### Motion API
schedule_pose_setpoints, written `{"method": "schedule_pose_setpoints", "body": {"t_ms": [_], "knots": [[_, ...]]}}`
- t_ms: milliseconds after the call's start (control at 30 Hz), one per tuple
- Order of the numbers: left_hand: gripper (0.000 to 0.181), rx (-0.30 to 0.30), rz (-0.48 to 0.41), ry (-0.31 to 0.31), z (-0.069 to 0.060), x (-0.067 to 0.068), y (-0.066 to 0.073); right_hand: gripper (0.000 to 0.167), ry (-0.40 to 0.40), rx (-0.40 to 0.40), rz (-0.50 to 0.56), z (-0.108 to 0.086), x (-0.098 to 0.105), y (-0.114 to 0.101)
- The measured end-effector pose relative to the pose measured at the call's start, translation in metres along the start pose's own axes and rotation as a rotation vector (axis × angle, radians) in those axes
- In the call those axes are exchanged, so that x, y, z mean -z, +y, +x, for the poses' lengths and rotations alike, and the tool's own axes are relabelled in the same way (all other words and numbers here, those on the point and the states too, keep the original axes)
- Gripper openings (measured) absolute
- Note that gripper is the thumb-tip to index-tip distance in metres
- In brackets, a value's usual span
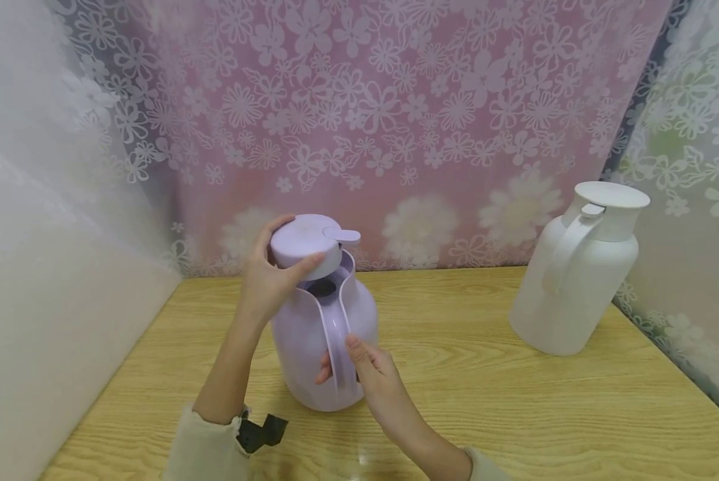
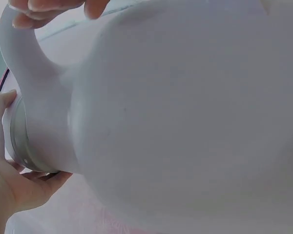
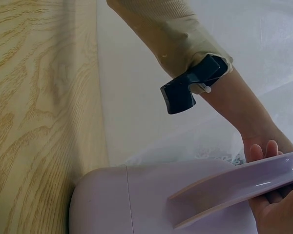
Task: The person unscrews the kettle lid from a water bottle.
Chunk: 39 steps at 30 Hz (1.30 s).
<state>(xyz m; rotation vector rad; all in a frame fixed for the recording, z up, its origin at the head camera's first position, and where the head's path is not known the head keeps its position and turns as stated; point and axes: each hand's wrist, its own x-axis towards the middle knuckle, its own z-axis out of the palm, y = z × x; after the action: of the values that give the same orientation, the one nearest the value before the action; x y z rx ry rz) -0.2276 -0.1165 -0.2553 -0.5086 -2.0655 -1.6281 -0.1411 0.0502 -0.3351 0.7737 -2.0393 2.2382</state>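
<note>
A lavender vacuum jug (image 1: 296,354) stands on the table left of the middle in the head view. Its round lid (image 1: 302,237), with a small lever, is lifted and tilted just over the mouth, and the dark opening (image 1: 322,288) shows below it. My left hand (image 1: 264,280) grips the lid by its side, thumb toward me. Lower down, my right hand (image 1: 383,384) holds the jug's handle (image 1: 337,327), with fingers curled round it. In the left wrist view, the pale jug body (image 2: 185,112) fills most of the picture.
A white vacuum jug (image 1: 576,287) with its lid on stands at the back right of the wood-grain table (image 1: 456,374). Flowered curtains (image 1: 395,133) hang behind and along both sides. A black wrist mount (image 1: 260,433) sits on the left sleeve.
</note>
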Motion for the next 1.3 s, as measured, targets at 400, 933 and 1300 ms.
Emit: {"method": "schedule_pose_setpoints", "body": {"t_ms": [400,933,1300], "knots": [[0.063,-0.057,-0.08,0.096,0.003,0.022,0.007,0.05,0.002,-0.024,0.012,0.0,0.0,0.001],[0.064,0.075,-0.089,0.164,-0.012,0.058,0.01,0.049,0.007,-0.023,0.008,0.0,0.001,0.002],[0.065,0.121,-0.114,0.217,-0.028,0.07,-0.005,0.049,0.008,-0.013,0.008,0.0,0.0,0.002]]}}
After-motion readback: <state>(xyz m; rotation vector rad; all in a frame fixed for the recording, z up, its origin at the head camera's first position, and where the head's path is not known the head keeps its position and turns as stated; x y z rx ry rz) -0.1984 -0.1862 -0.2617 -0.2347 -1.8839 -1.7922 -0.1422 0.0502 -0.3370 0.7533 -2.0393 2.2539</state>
